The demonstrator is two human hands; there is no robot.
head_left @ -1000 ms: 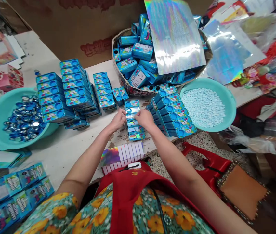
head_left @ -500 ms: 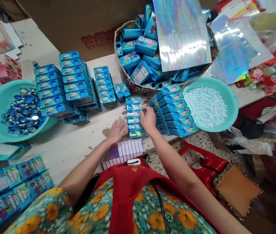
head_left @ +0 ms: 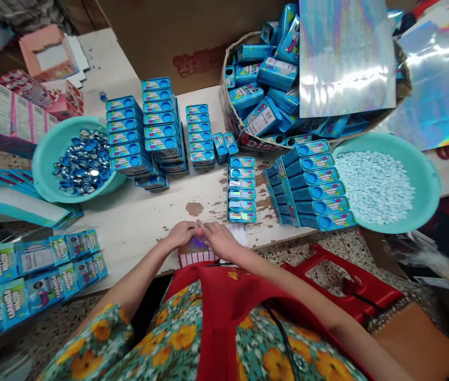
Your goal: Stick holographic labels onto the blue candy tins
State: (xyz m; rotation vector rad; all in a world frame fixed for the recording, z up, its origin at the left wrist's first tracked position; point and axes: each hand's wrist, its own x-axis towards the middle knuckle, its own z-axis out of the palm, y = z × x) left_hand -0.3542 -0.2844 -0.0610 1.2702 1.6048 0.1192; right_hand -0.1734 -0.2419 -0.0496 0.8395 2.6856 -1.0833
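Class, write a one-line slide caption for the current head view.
Left hand and right hand close together over a shiny sheet, near a row of blue boxes on a white table.

Left hand and right hand just beyond the apron, fingertips nearly meeting, fingers bent, forearms slanting inward.

Our left hand and right hand nearly meet over a sheet.
Beyond them, boxes; to their left, caps in a bowl; to their right, pellets.
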